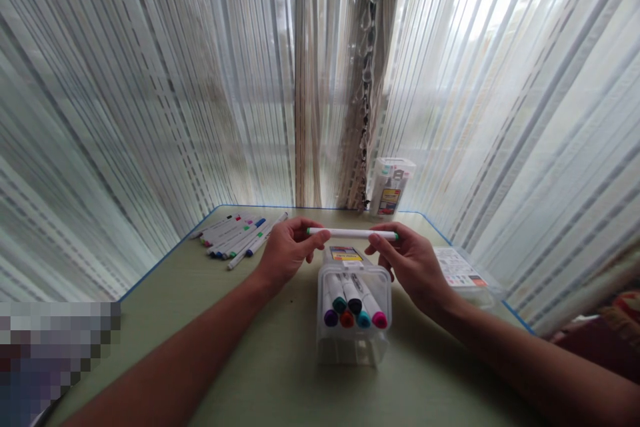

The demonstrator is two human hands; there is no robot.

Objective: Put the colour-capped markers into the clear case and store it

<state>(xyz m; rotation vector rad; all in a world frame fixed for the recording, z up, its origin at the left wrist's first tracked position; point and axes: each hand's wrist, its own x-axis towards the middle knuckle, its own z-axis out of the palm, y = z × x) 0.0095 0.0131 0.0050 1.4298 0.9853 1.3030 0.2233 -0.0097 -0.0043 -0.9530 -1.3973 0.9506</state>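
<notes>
A white marker with green ends is held level between my two hands. The fingers and thumb of my left hand pinch its left end, and my right hand grips its right end. Just below the marker lies a clear plastic case, its open end facing me. Several markers rest inside it, with purple, teal, orange, black, light blue and pink ends showing. A yellow and blue label shows on the case, behind its rim.
Several white markers lie in a loose pile at the table's left back. A clear case with a label stands upright at the back edge. To the right, a clear piece with a printed sheet lies flat. String curtains hang behind the table.
</notes>
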